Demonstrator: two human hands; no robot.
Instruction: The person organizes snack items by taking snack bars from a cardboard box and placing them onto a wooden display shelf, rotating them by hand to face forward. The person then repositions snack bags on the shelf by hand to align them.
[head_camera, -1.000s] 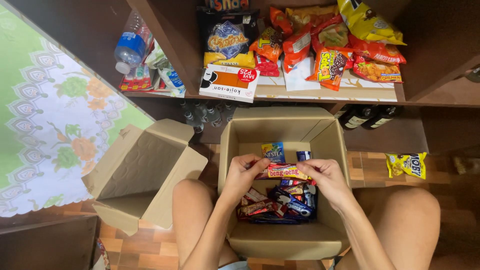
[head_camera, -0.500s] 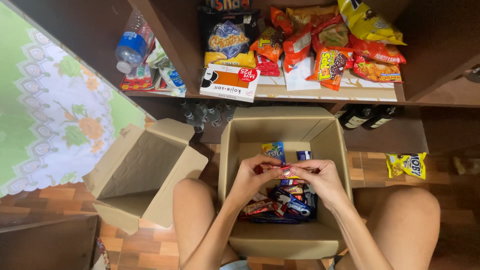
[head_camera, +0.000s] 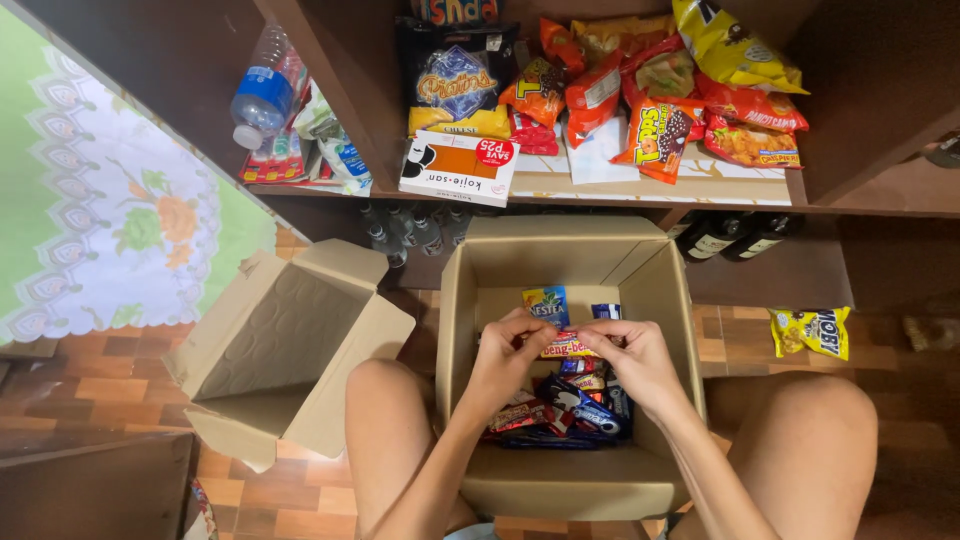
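Nearest the camera, two bare knees frame an open cardboard box (head_camera: 570, 480) standing on the tiled floor (head_camera: 130, 380). Inside it, at the near end, lies a heap of small wrapped snacks (head_camera: 560, 405) in dark blue, red and silver.

Just above that heap, both hands meet over the middle of the box. The left hand (head_camera: 505, 360) and the right hand (head_camera: 635, 362) each pinch one end of a small red-and-yellow snack packet (head_camera: 567, 346), fingers closed on it, so the packet is stretched between them, clear of the pile. The step in hand looks like sorting or checking single packets taken from the box; the next move would seem to call for one hand letting go, so the other can carry the packet off.

Farther in, two blue sachets (head_camera: 547, 303) stand against the far wall of the box. To the left, a second, empty cardboard box (head_camera: 290, 350) lies tipped with its flaps open.

Beyond both, a dark wooden shelf (head_camera: 650, 188) bears crowded snack bags (head_camera: 690, 90), a flat white and orange carton (head_camera: 458, 168) at its edge and, to the left, a plastic water bottle (head_camera: 258, 90). A yellow snack bag (head_camera: 810, 331) lies on the floor at the right.
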